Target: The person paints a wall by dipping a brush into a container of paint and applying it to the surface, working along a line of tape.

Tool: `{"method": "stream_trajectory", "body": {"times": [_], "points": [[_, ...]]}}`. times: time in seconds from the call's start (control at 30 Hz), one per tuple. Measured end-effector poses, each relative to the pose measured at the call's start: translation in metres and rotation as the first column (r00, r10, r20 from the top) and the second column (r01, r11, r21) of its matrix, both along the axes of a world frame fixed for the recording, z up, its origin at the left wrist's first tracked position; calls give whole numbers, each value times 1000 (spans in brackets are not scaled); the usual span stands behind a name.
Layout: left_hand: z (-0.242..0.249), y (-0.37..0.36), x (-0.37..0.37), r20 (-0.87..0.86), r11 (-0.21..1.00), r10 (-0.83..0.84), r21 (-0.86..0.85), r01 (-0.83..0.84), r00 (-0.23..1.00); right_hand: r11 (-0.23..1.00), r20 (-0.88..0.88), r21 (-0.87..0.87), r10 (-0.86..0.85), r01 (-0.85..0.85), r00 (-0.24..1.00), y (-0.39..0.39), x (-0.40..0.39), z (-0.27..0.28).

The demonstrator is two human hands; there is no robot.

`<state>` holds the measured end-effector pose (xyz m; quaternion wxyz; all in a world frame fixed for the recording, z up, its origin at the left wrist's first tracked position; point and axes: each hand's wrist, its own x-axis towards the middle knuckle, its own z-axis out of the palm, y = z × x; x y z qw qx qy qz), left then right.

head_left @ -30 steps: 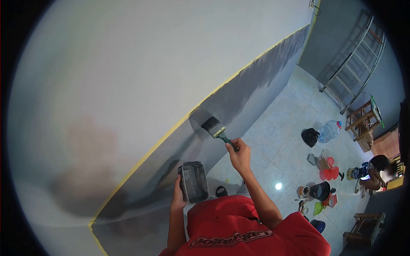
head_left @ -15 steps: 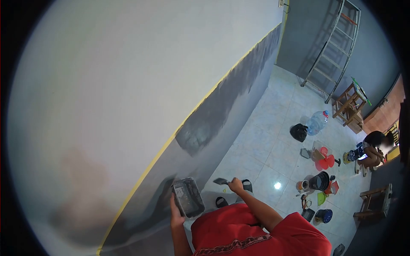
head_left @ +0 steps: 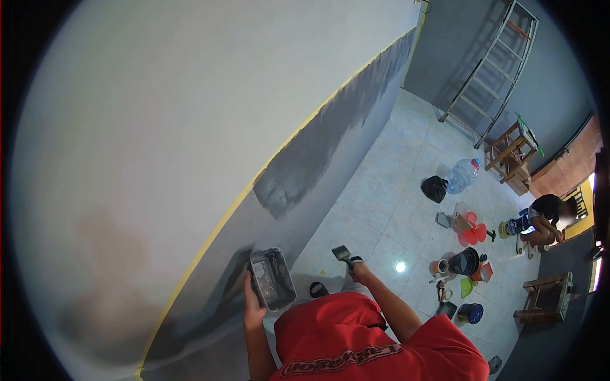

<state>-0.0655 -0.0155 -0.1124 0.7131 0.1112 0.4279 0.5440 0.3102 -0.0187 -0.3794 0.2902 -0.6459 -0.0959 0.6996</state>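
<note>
My left hand (head_left: 253, 303) grips a rectangular paint tray (head_left: 273, 280) by its side, with grey paint smeared inside. In my right hand (head_left: 360, 272) is a paintbrush (head_left: 343, 254), its dark bristles pointing up and away from me, apart from the wall and the tray. Ahead to the left runs the wall, with a darker wet-looking grey patch (head_left: 305, 159) below a strip of yellow masking tape (head_left: 279, 155). Above the tape the wall is pale.
A ladder (head_left: 486, 76) leans at the back, near a wooden stool (head_left: 511, 152). On the tiled floor (head_left: 400, 209) stand a clear water jug (head_left: 462, 176), a black bag (head_left: 434, 188), a black bucket (head_left: 464, 261) and red containers (head_left: 471, 233). Another person (head_left: 546, 219) crouches at right.
My right hand has turned the paintbrush from pointing left to pointing upward and shifted slightly right. The view has swung a little; the left hand still holds the tray.
</note>
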Motion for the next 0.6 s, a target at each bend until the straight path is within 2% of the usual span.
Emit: {"method": "stream_trajectory", "body": {"times": [0.03, 0.1, 0.13, 0.23, 0.27, 0.33, 0.37, 0.4, 0.5, 0.6], "points": [[1, 1, -1, 12, 1000, -14, 17, 13, 1000, 997, 33, 75, 20, -22, 999, 8, -12, 20], [8, 1, -2, 34, 1000, -25, -1, 25, 999, 972, 108, 223, 46, -69, 993, 26, -37, 98], [10, 3, -1, 47, 999, -31, -8, 31, 998, 953, 95, 294, 45, -71, 994, 36, -44, 121], [-13, -2, -9, -9, 995, 63, -74, -64, 998, 844, 5, 529, 101, -88, 995, 64, -65, 181], [-33, -5, -17, -60, 994, 82, -70, -86, 995, 823, -137, 567, 141, -39, 981, 76, -69, 200], [-11, -5, -12, 2, 998, 29, -50, -29, 1000, 770, -133, 637, 163, -42, 978, 93, -84, 235], [4, -2, -1, 44, 999, -16, -49, 19, 999, 741, -122, 670, 168, -44, 978, 102, -91, 236], [19, 3, 9, 75, 994, -92, 59, 87, 993, 736, -79, 668, 215, -109, 973, 113, -95, 242], [-29, -13, -10, -115, 997, 53, -45, -59, 992, 841, -240, 537, 231, -69, 943, 132, -111, 202], [-4, -12, 5, -24, 999, 10, -45, -11, 1000, 909, -227, 401, 220, -115, 949, 119, -110, 145]]}}
